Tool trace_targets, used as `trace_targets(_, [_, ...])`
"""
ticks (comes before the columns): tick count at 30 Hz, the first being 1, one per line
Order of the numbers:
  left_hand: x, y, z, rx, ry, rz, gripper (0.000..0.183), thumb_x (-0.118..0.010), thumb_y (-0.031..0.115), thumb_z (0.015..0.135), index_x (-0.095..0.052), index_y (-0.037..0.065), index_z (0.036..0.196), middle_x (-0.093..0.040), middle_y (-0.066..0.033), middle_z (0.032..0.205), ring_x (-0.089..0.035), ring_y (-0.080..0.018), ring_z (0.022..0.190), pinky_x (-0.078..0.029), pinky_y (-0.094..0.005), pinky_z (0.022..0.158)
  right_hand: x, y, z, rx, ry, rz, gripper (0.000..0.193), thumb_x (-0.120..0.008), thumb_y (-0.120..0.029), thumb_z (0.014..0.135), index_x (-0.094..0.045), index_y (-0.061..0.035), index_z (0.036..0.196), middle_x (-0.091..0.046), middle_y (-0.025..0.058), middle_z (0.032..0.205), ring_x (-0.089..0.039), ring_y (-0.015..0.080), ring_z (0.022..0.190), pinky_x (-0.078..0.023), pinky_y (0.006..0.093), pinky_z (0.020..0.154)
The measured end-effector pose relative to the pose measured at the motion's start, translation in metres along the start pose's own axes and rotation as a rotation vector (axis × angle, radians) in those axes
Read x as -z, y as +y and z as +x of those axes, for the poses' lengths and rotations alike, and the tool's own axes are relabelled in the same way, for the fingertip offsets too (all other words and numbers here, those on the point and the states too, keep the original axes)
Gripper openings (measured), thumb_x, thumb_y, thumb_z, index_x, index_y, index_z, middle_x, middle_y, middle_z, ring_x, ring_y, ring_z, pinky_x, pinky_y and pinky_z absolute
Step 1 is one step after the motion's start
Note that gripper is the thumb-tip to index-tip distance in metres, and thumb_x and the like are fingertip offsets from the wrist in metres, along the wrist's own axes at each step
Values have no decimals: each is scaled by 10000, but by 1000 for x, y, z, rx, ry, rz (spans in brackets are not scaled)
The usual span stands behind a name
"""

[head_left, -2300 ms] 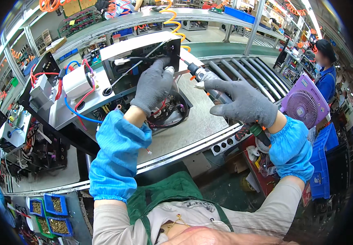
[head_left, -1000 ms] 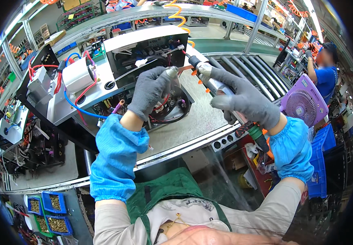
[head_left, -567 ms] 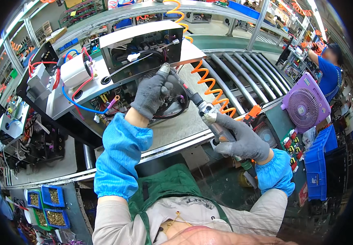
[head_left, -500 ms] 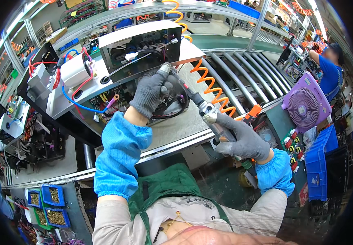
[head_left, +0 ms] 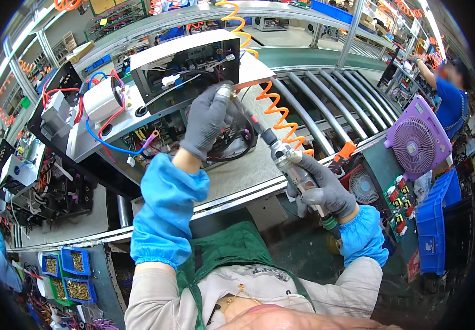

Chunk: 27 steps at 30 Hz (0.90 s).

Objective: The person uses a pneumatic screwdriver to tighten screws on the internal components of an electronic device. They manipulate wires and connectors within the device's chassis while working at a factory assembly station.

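Note:
My right hand (head_left: 328, 190), in a grey glove, is wrapped round a silver pneumatic screwdriver (head_left: 288, 159) with a green hose fitting at its rear. The tool's long bit slants up and left toward my left hand (head_left: 207, 121). My left hand, also gloved, is closed with thumb and forefinger pinched at the bit's tip; what they pinch is too small to make out. Both are in front of an opened metal equipment housing (head_left: 177, 47) with circuit boards and cables inside. A white cylinder (head_left: 101, 99) with red and blue wires sits on its left part.
An orange coiled hose (head_left: 278, 113) hangs beside the tool. Behind it runs a roller conveyor (head_left: 331, 104). At right are a purple fan (head_left: 416, 140), circuit boards (head_left: 399, 206) and a blue bin (head_left: 432, 225). Small trays of screws (head_left: 78, 289) stand lower left. A co-worker (head_left: 451, 99) is at far right.
My right hand has shifted its grip on the screwdriver, its thumb now lower along the body. My left hand has moved slightly, still at the bit's tip.

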State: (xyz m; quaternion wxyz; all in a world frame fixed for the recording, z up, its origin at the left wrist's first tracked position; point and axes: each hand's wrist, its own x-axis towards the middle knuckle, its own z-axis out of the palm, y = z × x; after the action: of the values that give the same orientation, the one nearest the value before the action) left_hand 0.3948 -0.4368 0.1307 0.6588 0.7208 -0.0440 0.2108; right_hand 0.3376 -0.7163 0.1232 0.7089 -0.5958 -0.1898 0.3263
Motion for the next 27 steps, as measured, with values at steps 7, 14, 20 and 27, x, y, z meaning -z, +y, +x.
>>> trace_targets(7, [-20, -9, 6, -162, 215, 697, 524, -505, 251, 901, -404, 5, 1353, -655, -214, 748, -653, -371, 730, -495, -454, 663, 2, -6, -2, 39, 40, 19, 836, -615, -10, 642, -365, -154, 1426, -579, 124, 892, -617, 187, 612, -537, 302, 531])
trace_targets(14, [-20, -5, 25, -115, 274, 393, 323, -583, 255, 870, -577, -8, 1057, -664, -190, 765, -657, -346, 725, -506, -416, 670, 4, -1, -7, 72, 39, 61, 830, -611, -3, 636, -373, -140, 1420, -575, 129, 902, -610, 191, 644, -544, 308, 558])
trace_targets(20, [-17, 10, 29, -243, 260, 903, 266, -635, 292, 826, -618, 32, 875, -658, -186, 741, -660, -346, 743, -524, -425, 675, -5, -10, -2, 78, 64, 48, 815, -634, -19, 650, -380, -133, 1416, -573, 117, 902, -603, 183, 666, -546, 306, 558])
trace_targets(27, [-14, 13, 41, -342, 209, 1099, 255, -607, 310, 837, -647, 64, 891, -656, -178, 754, -650, -345, 717, -509, -433, 650, -7, -14, 14, 113, 57, 31, 807, -646, -26, 675, -367, -129, 1426, -573, 101, 905, -590, 160, 658, -542, 294, 557])
